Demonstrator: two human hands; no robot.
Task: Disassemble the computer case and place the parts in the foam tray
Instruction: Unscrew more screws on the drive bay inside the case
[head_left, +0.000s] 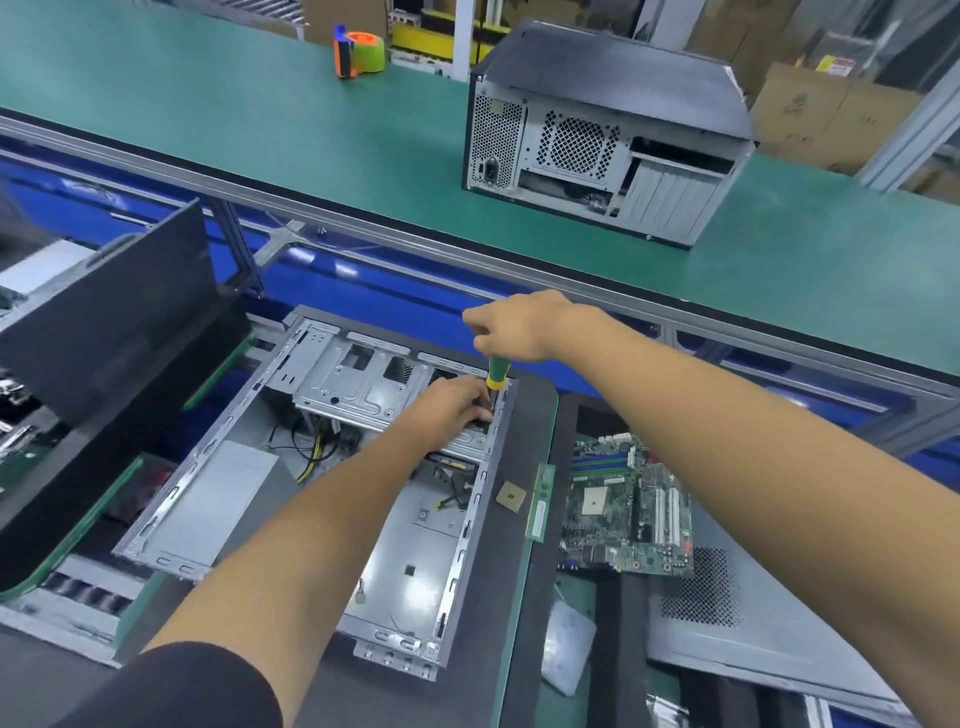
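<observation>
An open silver computer case (218, 499) lies flat in front of me, with its drive cage (353, 379) at the far end and loose cables inside. My right hand (519, 325) grips a green and yellow screwdriver (498, 371) upright over the case's far right corner. My left hand (452, 402) rests with curled fingers on the cage beside the screwdriver tip, which it hides. A removed motherboard (628, 509), a memory stick (540, 504) and a small square chip (511, 496) lie to the right of the case.
A dark foam tray (93, 332) leans at the left. A second, closed computer case (602, 140) stands on the green conveyor (260, 114), with a tape dispenser (358, 52) farther back. A perforated side panel (737, 613) lies at the lower right.
</observation>
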